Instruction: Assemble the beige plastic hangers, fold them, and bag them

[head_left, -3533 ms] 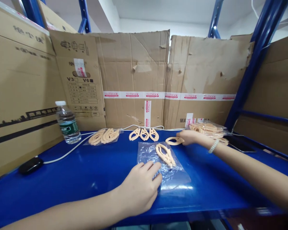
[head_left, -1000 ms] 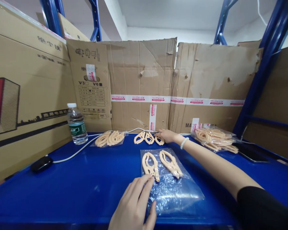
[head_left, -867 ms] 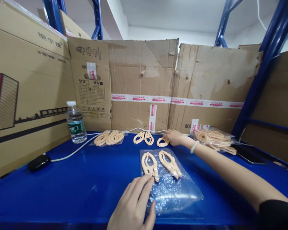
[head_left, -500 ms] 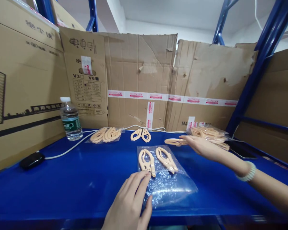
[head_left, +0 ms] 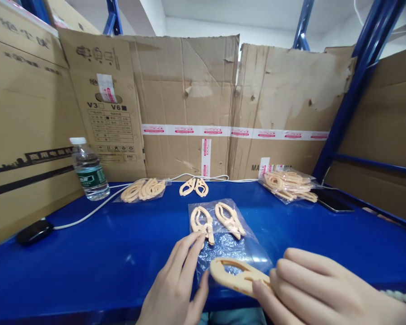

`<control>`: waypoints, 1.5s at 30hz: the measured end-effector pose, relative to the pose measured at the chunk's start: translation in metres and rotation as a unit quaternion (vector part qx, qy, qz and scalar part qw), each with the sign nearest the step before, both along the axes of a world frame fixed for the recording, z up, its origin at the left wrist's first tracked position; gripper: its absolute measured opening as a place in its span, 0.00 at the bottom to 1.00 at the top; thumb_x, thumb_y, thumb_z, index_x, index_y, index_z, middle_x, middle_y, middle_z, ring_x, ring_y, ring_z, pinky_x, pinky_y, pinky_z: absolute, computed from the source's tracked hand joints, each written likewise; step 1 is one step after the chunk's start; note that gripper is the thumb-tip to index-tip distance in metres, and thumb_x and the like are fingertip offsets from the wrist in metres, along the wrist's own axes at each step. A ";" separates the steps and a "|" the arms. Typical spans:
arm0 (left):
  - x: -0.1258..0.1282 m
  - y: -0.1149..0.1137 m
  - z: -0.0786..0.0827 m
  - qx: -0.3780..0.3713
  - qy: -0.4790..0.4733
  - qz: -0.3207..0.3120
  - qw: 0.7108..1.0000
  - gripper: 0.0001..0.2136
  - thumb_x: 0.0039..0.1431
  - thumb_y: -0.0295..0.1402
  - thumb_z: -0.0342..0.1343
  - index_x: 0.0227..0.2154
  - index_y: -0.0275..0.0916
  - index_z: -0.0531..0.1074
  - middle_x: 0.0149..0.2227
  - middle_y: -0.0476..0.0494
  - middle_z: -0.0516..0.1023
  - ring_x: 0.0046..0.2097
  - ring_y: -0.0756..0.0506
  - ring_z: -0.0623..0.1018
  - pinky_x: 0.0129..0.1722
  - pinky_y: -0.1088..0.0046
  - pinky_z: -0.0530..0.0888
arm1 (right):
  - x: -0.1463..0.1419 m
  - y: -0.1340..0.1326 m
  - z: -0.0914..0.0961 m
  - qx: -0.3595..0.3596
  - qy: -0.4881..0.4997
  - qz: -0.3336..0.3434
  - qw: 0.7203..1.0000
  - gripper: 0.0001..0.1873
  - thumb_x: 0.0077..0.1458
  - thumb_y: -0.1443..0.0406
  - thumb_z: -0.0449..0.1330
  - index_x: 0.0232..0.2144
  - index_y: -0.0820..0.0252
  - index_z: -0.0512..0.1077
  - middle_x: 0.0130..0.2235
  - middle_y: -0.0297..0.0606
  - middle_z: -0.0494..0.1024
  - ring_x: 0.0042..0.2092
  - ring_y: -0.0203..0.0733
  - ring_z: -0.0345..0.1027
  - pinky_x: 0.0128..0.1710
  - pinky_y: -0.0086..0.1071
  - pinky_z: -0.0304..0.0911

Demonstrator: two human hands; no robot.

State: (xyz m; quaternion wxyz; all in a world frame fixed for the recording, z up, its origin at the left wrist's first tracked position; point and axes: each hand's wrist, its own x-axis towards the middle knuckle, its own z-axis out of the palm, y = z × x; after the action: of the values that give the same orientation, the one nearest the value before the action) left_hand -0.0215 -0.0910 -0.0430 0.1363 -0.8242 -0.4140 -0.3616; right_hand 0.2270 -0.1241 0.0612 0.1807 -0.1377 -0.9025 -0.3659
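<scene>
In my right hand point(head_left: 311, 286) is a beige folding hanger point(head_left: 235, 275), its looped end pointing left over the near part of a clear plastic bag point(head_left: 246, 250). The thumb and curled fingers grip its other end. My left hand point(head_left: 177, 275) rests at the bag's left edge, fingers stretched out and thumb apart, fingertips touching by the lower end of a hanger. Two similar beige hangers, a left one point(head_left: 192, 221) and a right one point(head_left: 219, 211), lie side by side at the bag's far end.
Bagged hangers point(head_left: 149, 188) lie at the back left, and a bagged pile point(head_left: 287, 185) at the back right beside a dark phone point(head_left: 333, 201). Another beige hanger point(head_left: 201, 188) lies at the back middle. A water bottle point(head_left: 92, 176) and black mouse point(head_left: 35, 231) stand left. Cardboard point(head_left: 186, 104) walls the blue table point(head_left: 98, 262).
My right hand has come from the back right to the near front, bringing the hanger from beside the pile. My left hand stays at the bag. The view has shifted slightly.
</scene>
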 end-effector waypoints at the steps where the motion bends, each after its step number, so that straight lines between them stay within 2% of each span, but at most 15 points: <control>1: 0.001 0.000 0.000 -0.001 -0.001 -0.001 1.000 0.24 0.61 0.28 0.48 0.60 0.35 0.56 0.57 0.32 0.67 0.58 0.37 0.70 0.51 0.60 0.76 | -0.004 0.002 -0.002 0.012 -0.020 -0.003 1.000 0.16 0.60 0.72 0.48 0.40 0.57 0.76 0.26 0.38 0.76 0.29 0.43 0.67 0.31 0.39 0.66; 6: 0.002 0.000 0.001 0.005 0.003 -0.003 1.000 0.24 0.60 0.27 0.48 0.60 0.35 0.57 0.56 0.32 0.68 0.57 0.37 0.70 0.52 0.59 0.75 | -0.016 0.036 -0.018 0.050 -0.053 0.026 0.997 0.16 0.61 0.70 0.48 0.32 0.62 0.76 0.25 0.42 0.73 0.27 0.44 0.63 0.25 0.39 0.59; 10: 0.002 0.000 0.002 0.011 0.007 -0.004 1.000 0.24 0.59 0.26 0.48 0.60 0.35 0.58 0.56 0.33 0.68 0.57 0.37 0.70 0.51 0.60 0.76 | -0.021 0.067 -0.038 0.061 -0.045 0.010 0.997 0.13 0.60 0.71 0.51 0.27 0.62 0.73 0.25 0.39 0.71 0.27 0.41 0.61 0.26 0.37 0.56; 13: 0.002 -0.001 0.002 0.012 0.005 -0.004 1.000 0.24 0.59 0.25 0.47 0.59 0.35 0.59 0.56 0.33 0.68 0.57 0.37 0.70 0.52 0.60 0.76 | -0.021 0.080 -0.047 0.062 -0.024 -0.004 0.998 0.13 0.60 0.72 0.52 0.26 0.63 0.72 0.27 0.39 0.71 0.29 0.41 0.61 0.28 0.37 0.55; 17: 0.002 -0.001 0.003 0.007 0.000 -0.005 1.000 0.24 0.59 0.26 0.47 0.59 0.35 0.59 0.57 0.34 0.68 0.57 0.37 0.70 0.52 0.59 0.76 | -0.018 0.088 -0.050 0.044 0.004 -0.016 0.999 0.13 0.60 0.73 0.53 0.25 0.64 0.72 0.32 0.41 0.71 0.33 0.42 0.62 0.31 0.38 0.54; 22: 0.002 -0.001 0.002 0.006 0.012 -0.007 1.000 0.24 0.59 0.25 0.47 0.59 0.33 0.60 0.56 0.34 0.69 0.57 0.38 0.70 0.52 0.60 0.76 | -0.016 0.090 -0.054 0.036 -0.011 -0.058 0.998 0.12 0.59 0.73 0.54 0.25 0.64 0.73 0.35 0.42 0.71 0.36 0.43 0.62 0.31 0.38 0.52; 29: 0.000 0.000 0.000 0.002 0.029 -0.008 1.000 0.25 0.58 0.23 0.46 0.60 0.32 0.59 0.56 0.34 0.69 0.58 0.39 0.70 0.52 0.62 0.76 | -0.018 0.095 -0.051 0.068 0.006 -0.063 0.996 0.14 0.61 0.72 0.52 0.26 0.64 0.74 0.33 0.43 0.73 0.35 0.42 0.64 0.28 0.36 0.53; 31: 0.000 0.001 0.000 0.002 0.035 -0.006 0.999 0.25 0.58 0.24 0.46 0.60 0.32 0.59 0.57 0.34 0.69 0.58 0.39 0.69 0.53 0.63 0.75 | -0.021 0.096 -0.052 0.077 0.014 -0.073 0.994 0.14 0.60 0.72 0.52 0.28 0.64 0.75 0.39 0.46 0.76 0.39 0.45 0.66 0.31 0.37 0.59; 33: 0.000 0.001 0.000 0.001 0.037 0.003 0.999 0.25 0.58 0.24 0.46 0.60 0.32 0.59 0.57 0.34 0.69 0.58 0.39 0.69 0.53 0.63 0.75 | -0.024 0.096 -0.056 0.074 0.020 -0.084 0.994 0.13 0.60 0.72 0.52 0.32 0.64 0.77 0.49 0.47 0.74 0.48 0.49 0.66 0.40 0.41 0.64; 35: 0.001 0.001 0.001 0.001 0.040 0.016 0.999 0.25 0.58 0.25 0.47 0.59 0.32 0.60 0.57 0.34 0.69 0.58 0.39 0.70 0.52 0.63 0.76 | -0.029 0.095 -0.060 0.058 0.019 -0.086 0.994 0.12 0.60 0.70 0.53 0.37 0.63 0.78 0.57 0.46 0.69 0.57 0.54 0.60 0.49 0.46 0.63; 37: 0.001 0.001 0.001 0.007 0.046 0.026 0.999 0.25 0.57 0.26 0.47 0.59 0.32 0.60 0.57 0.34 0.69 0.56 0.38 0.72 0.51 0.64 0.76 | -0.034 0.094 -0.065 0.037 0.012 -0.083 0.996 0.12 0.60 0.67 0.55 0.41 0.63 0.77 0.62 0.45 0.63 0.62 0.57 0.53 0.55 0.50 0.60; 41: 0.001 0.001 0.003 0.011 0.063 0.036 0.997 0.26 0.57 0.27 0.47 0.60 0.32 0.59 0.58 0.35 0.69 0.56 0.39 0.73 0.50 0.66 0.77 | -0.042 0.095 -0.072 -0.005 -0.002 -0.075 0.997 0.13 0.61 0.64 0.55 0.45 0.62 0.75 0.64 0.45 0.59 0.64 0.60 0.49 0.57 0.56 0.57; 45: 0.001 0.001 0.003 0.005 0.059 0.033 0.998 0.27 0.56 0.26 0.46 0.61 0.33 0.57 0.58 0.35 0.69 0.56 0.39 0.73 0.49 0.65 0.77 | -0.045 0.095 -0.063 -0.042 0.005 -0.046 0.998 0.11 0.60 0.66 0.56 0.44 0.62 0.74 0.62 0.46 0.63 0.64 0.60 0.47 0.57 0.58 0.54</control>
State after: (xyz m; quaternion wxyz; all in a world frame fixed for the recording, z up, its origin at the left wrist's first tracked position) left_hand -0.0202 -0.0899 -0.0398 0.1761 -0.8294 -0.4304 -0.3095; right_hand 0.1819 -0.0293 -0.0023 0.1622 -0.1888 -0.9088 -0.3348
